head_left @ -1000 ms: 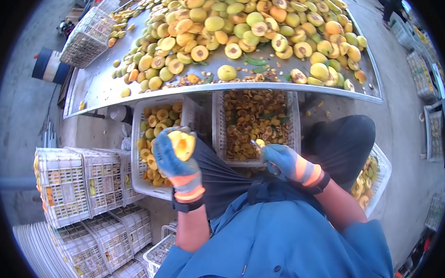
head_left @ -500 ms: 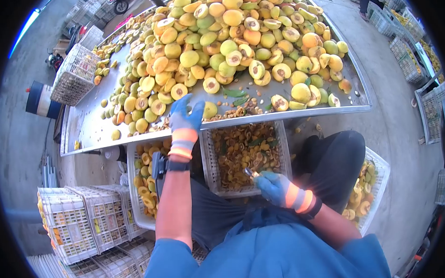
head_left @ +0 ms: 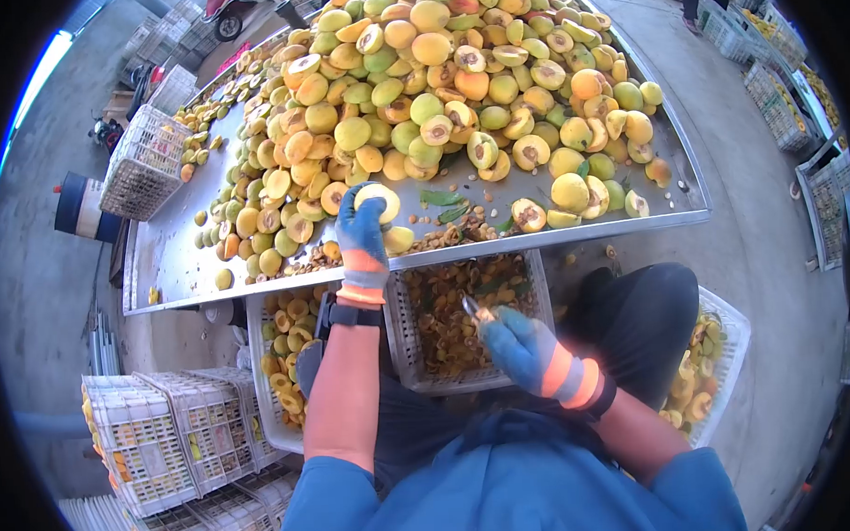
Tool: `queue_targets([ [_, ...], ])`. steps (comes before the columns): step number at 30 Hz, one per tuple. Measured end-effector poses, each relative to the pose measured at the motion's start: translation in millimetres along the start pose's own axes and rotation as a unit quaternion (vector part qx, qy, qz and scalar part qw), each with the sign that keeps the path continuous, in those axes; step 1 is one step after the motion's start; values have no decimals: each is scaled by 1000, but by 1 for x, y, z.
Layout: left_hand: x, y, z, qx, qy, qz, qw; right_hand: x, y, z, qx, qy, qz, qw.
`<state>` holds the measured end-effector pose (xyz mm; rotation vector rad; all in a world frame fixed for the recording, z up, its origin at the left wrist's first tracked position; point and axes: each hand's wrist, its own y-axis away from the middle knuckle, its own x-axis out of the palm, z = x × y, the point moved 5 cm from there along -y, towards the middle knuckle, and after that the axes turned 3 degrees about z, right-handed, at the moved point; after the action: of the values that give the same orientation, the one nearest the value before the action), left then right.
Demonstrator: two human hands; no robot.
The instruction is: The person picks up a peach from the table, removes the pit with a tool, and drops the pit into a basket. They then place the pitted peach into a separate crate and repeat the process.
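Observation:
My left hand (head_left: 360, 234), in a blue glove with an orange and grey cuff, is closed on a yellow peach half (head_left: 381, 198) above the table's front edge. Its pale cut side shows between the fingers. Just below it, another yellow piece of peach (head_left: 399, 239) lies on the metal table (head_left: 299, 285). In my right hand (head_left: 519, 345), also gloved, is a small pitting spoon (head_left: 471, 307) with a metal tip and a light handle. That hand is over the near right corner of a crate (head_left: 542, 294) holding brown pits and scraps.
A large heap of peaches (head_left: 411, 126), many halved, covers much of the table. Crates of fruit stand at my left (head_left: 261, 365) and right (head_left: 733, 348). Stacked white crates (head_left: 169, 443) are at lower left. One crate (head_left: 145, 163) rests tilted on the table's left edge.
My left hand has taken hold of a peach half and turned slightly to the right. My right hand, still holding the pitting spoon, has shifted a little left and up.

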<state>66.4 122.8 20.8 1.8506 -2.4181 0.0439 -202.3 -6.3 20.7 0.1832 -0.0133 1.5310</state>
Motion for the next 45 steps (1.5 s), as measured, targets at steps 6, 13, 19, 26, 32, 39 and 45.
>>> queue_targets([
  [6, 17, 120, -27, -66, 358, -19, 931, 21, -24, 59, -264, 330, -4, 906],
  [13, 26, 191, -30, 18, 224, -37, 974, 45, -9, 51, -154, 285, -15, 946],
  [19, 31, 216, -25, 91, 116, -35, 988, 55, 9, 36, -111, 273, -6, 955],
  [26, 29, 225, -7, 83, 116, -34, 989, 58, 19, 27, -110, 294, 22, 949],
  [32, 32, 226, -4, 95, 26, -66, 993, 61, 18, 10, -186, 409, 93, 888],
  [39, 41, 226, -19, 74, 129, -113, 982, 68, 27, 13, -158, 389, -27, 907],
  [45, 34, 225, -6, 102, 89, -67, 989, 62, 22, 16, -146, 359, 45, 921],
])
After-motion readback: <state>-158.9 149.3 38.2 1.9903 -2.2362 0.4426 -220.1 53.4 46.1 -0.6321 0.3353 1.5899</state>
